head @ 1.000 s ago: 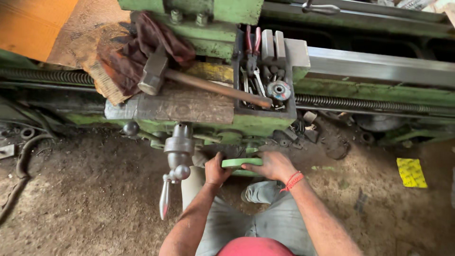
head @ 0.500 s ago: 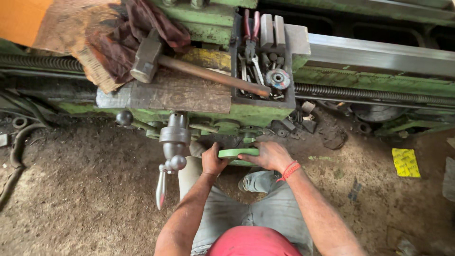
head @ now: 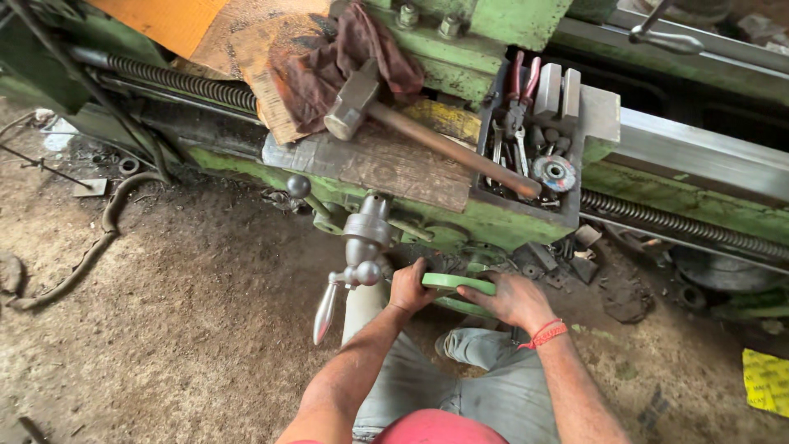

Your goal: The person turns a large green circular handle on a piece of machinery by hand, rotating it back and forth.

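I stand at a green lathe [head: 493, 222] and look down at its apron. My left hand [head: 409, 288] grips the left side of a green handwheel [head: 450, 282] on the apron front. The wheel's right side sits under my right hand [head: 511, 298], whose wrist wears a red thread band. A grey metal crank handle [head: 359, 255] with a long tapered grip hangs just left of my left hand. My grey trousers and one shoe show below the wheel.
A sledgehammer [head: 411, 123] lies on a worn wooden board [head: 386, 164] atop the carriage beside a dark red rag [head: 345, 57]. A tray [head: 534, 148] holds pliers, wrenches and a grinding disc. The leadscrew [head: 682, 226] runs right. Dirt floor with a hose [head: 90, 247] and yellow paper [head: 766, 380].
The view has shifted a little to the right and down along the lathe. Both hands stay on the green handwheel, with only slight changes in their grip.
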